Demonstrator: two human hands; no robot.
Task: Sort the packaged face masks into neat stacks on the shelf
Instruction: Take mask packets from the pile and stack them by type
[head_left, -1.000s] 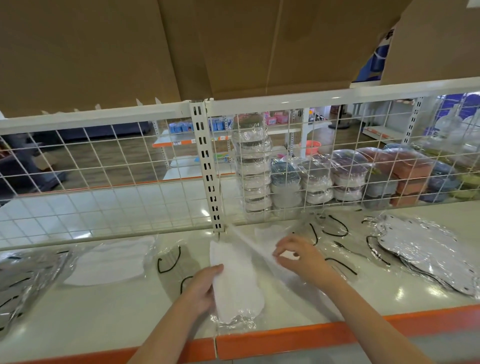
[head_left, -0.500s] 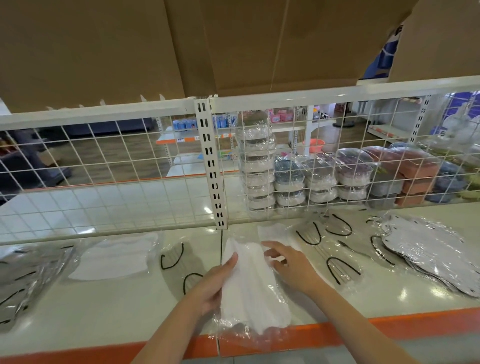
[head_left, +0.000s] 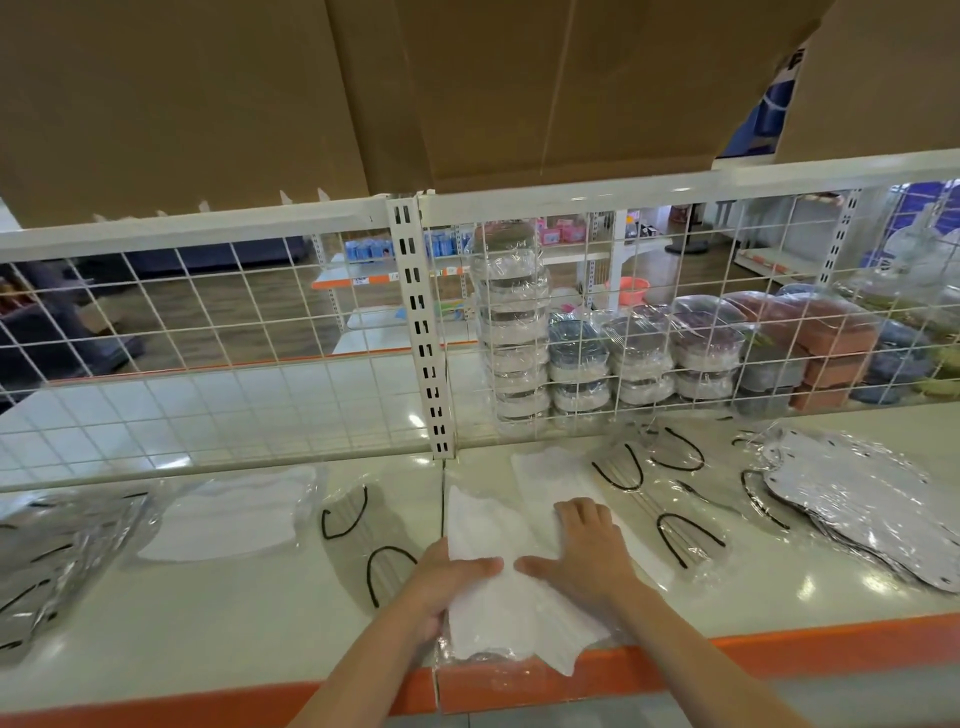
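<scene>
A white packaged face mask (head_left: 506, 597) lies at the front edge of the cream shelf (head_left: 218, 623), partly over a second white packaged mask (head_left: 550, 480). My left hand (head_left: 447, 582) grips the front mask's left edge, thumb on top. My right hand (head_left: 584, 551) lies flat across both packs, fingers straight. Another white packaged mask (head_left: 228, 514) lies to the left, and a stack of silvery packaged masks (head_left: 862, 499) lies at the right.
Clear packs with black ear loops (head_left: 654, 493) lie right of my hands and others (head_left: 363, 540) lie left. Shiny packs (head_left: 57, 551) sit at the far left. A white wire grid (head_left: 208, 364) backs the shelf, with wrapped containers (head_left: 571, 358) behind it. Cardboard (head_left: 363, 93) hangs overhead.
The front mask pack has been drawn toward the shelf's front edge. My right hand moved from the pack behind onto it and flattened. My left hand stayed at the pack's left side.
</scene>
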